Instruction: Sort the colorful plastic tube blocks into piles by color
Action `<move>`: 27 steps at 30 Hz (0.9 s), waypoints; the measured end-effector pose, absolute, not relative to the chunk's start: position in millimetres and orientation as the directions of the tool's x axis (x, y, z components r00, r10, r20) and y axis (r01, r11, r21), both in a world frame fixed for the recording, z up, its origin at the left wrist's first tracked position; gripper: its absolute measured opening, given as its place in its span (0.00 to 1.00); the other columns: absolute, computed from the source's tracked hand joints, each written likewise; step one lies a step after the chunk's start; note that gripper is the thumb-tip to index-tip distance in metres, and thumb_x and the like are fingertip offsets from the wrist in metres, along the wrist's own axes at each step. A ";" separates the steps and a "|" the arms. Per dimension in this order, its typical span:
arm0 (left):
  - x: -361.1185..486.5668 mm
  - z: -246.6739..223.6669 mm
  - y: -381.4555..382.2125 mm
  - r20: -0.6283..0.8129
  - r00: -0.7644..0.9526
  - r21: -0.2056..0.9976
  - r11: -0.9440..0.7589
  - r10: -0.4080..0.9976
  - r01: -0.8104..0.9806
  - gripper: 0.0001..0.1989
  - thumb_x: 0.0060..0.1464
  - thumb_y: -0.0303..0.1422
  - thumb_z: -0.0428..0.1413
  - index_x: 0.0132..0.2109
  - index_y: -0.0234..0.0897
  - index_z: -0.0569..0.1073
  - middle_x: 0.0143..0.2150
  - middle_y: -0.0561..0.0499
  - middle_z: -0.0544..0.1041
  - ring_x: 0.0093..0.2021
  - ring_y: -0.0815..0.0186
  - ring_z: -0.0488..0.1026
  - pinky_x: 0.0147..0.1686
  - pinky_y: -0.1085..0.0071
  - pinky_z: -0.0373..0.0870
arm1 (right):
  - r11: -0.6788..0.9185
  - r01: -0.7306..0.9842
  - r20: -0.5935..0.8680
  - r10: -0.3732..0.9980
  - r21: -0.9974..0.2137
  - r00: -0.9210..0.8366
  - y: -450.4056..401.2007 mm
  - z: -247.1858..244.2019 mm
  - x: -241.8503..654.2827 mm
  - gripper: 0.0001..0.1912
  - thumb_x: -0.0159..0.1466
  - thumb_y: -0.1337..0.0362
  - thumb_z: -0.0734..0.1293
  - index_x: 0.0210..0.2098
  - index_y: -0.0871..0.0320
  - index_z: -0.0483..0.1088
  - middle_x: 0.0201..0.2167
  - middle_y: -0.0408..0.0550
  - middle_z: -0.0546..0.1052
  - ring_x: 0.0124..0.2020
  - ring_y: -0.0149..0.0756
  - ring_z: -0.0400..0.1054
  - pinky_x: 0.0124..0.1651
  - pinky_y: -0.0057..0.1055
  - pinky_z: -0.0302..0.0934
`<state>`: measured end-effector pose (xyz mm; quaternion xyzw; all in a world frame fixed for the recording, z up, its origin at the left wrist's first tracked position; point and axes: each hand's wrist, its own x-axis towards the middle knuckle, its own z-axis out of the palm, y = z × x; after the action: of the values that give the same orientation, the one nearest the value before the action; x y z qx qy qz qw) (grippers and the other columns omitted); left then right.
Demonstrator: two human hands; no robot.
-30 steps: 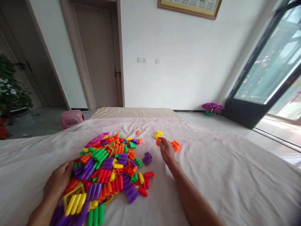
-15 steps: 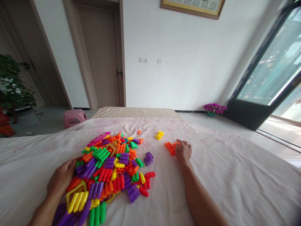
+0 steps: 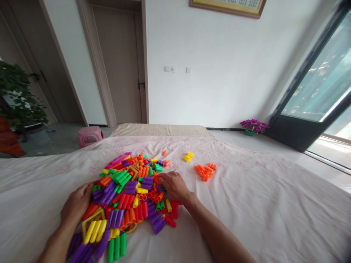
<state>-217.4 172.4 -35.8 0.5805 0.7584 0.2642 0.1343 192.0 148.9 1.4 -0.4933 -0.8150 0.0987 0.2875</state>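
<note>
A heap of bullet-shaped plastic building pieces (image 3: 128, 199) in orange, purple, green, red and yellow lies on the bedsheet. My left hand (image 3: 78, 204) is cupped against the heap's left edge, its fingertips partly hidden by the pieces. At the heap's right side, my right hand (image 3: 174, 185) reaches over with fingers bent down on an orange piece (image 3: 157, 179); the hand covers the spot beneath it. Apart from the heap, to the right, sits a small group of orange pieces (image 3: 204, 172). Two yellow pieces (image 3: 188, 157) lie beyond, left of that group.
The pale floral sheet (image 3: 263, 204) spreads wide around the heap. A single orange piece (image 3: 164, 153) lies behind the heap. Past the sheet stand a pink stool (image 3: 91, 136), a green plant (image 3: 19, 98) and a pot of purple flowers (image 3: 253, 126).
My right hand has left the orange group and moved left to the heap, covering the purple cluster there. More orange pieces now show in that group. My left hand stays at the heap's edge.
</note>
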 end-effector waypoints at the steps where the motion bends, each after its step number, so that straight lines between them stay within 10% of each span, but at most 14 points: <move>1: -216.4 -34.7 171.9 0.076 -0.300 0.581 0.203 0.951 0.788 0.32 0.64 0.51 0.38 0.58 0.40 0.76 0.56 0.42 0.80 0.54 0.51 0.77 0.50 0.62 0.71 | 0.498 0.745 0.362 0.860 -0.444 -0.359 148.1 2.3 190.6 0.16 0.74 0.58 0.58 0.53 0.49 0.75 0.42 0.47 0.82 0.45 0.38 0.74 0.53 0.35 0.60; 14: -215.3 -32.0 171.1 -0.011 -0.288 0.621 0.232 0.957 0.748 0.35 0.64 0.53 0.35 0.61 0.40 0.73 0.60 0.41 0.77 0.60 0.50 0.72 0.56 0.61 0.65 | 0.485 0.675 0.470 0.853 -0.556 -0.226 152.7 -0.4 202.2 0.07 0.69 0.62 0.65 0.42 0.52 0.76 0.41 0.44 0.82 0.44 0.38 0.73 0.50 0.33 0.61; 27: -219.7 -40.0 174.9 -0.003 -0.300 0.632 0.234 0.954 0.739 0.34 0.64 0.54 0.35 0.61 0.42 0.73 0.60 0.41 0.77 0.59 0.49 0.72 0.55 0.60 0.65 | -0.305 0.871 0.360 0.819 -0.386 0.446 164.4 23.1 325.8 0.17 0.68 0.65 0.58 0.47 0.53 0.77 0.46 0.50 0.79 0.49 0.44 0.66 0.51 0.37 0.55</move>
<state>-219.7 174.9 -40.0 0.5570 0.7598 0.2695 0.1997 325.8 164.4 23.1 -0.8064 -0.5239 -0.0476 0.2702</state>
